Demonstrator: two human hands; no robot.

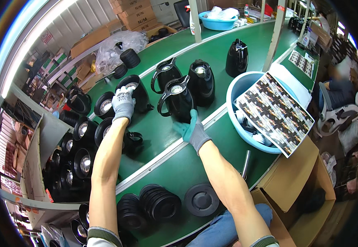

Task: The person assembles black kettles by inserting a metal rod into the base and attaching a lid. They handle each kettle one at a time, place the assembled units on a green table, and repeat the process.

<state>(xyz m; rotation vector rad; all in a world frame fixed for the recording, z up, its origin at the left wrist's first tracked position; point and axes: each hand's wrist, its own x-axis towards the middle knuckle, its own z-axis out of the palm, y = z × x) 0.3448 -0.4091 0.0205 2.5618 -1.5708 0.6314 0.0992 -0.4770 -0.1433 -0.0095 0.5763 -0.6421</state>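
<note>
Factory-like workshop: long green surface (154, 127), many alike black jugs (201, 84), stacked black discs (160, 204), piled cartons (137, 17).

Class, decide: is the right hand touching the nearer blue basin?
Apart: the head view shows green surface and pale rail between the right hand and nearer blue basin.

On the table (212, 48), 3 jugs (181, 102) stand grouped left of a basin (231, 99), 1 lone jug (237, 61) beyond it; a sheet (274, 115) lies across the basin; discs (161, 204) lie near left.
</note>
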